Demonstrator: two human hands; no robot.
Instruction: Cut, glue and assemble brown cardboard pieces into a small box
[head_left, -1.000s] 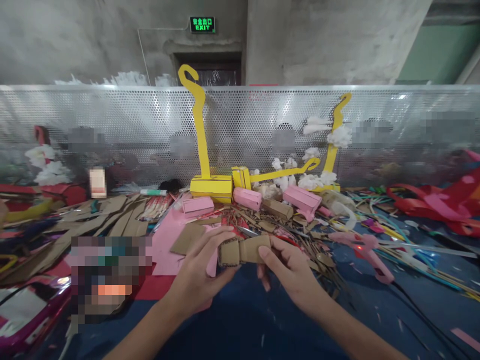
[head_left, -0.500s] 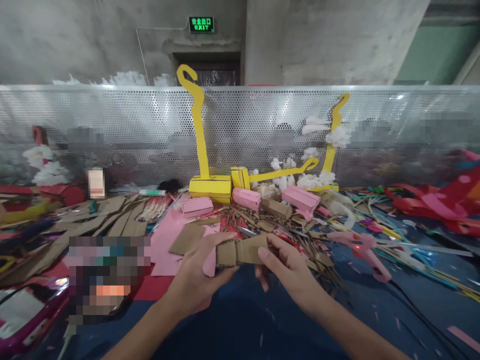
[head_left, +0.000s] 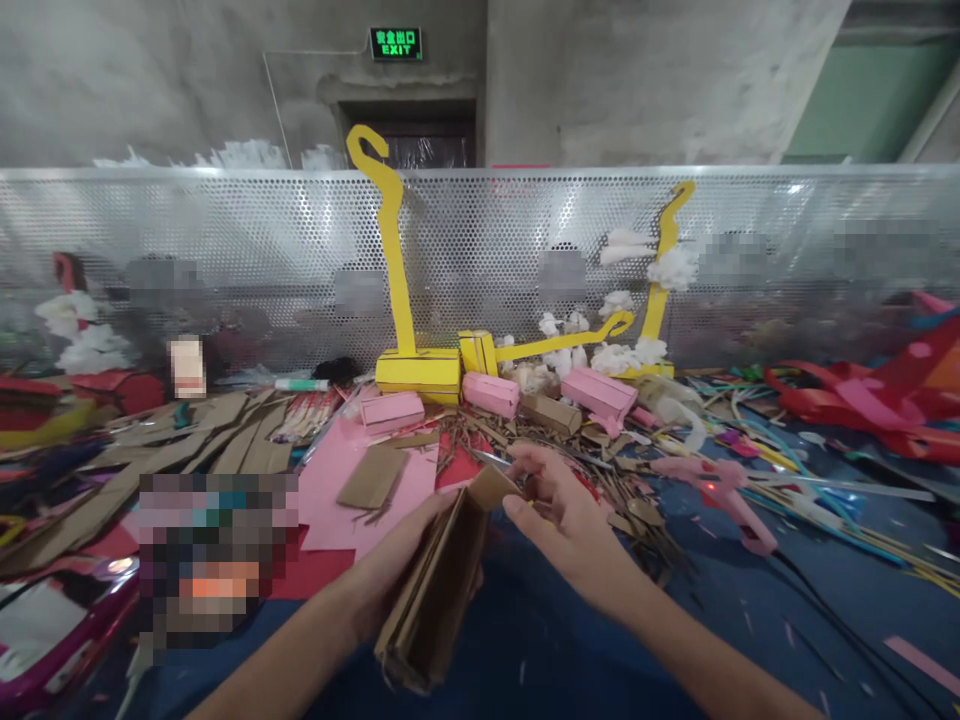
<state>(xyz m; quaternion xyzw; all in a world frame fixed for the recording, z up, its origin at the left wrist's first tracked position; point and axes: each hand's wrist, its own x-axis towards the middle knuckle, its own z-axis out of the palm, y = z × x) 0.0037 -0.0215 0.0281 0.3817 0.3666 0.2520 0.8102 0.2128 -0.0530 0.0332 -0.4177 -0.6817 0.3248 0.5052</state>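
My left hand [head_left: 394, 555] is wrapped around the left side of a long folded cardboard box [head_left: 435, 590], which tilts with its hollow inside turned up toward me. Some of the left fingers are hidden behind the box. At the box's far end my right hand [head_left: 566, 515] pinches a small cardboard flap [head_left: 495, 487] between thumb and fingers. Whether the flap is joined to the box or a loose piece, I cannot tell. Left of the box, a flat cardboard rectangle [head_left: 373, 477] lies on pink paper [head_left: 322, 515].
A pink glue gun [head_left: 720, 490] with a lit red spot lies on the right, its black cord running toward me. Pink paper boxes [head_left: 392, 410] and yellow hooked stands [head_left: 418, 373] line the back, before a perforated metal panel [head_left: 465, 230]. Cardboard scraps [head_left: 637, 510] litter the blue table.
The cardboard box has turned from showing its short end to pointing lengthwise at me, its hollow now visible. My left hand has moved slightly down with it; my right hand stays at the flap.
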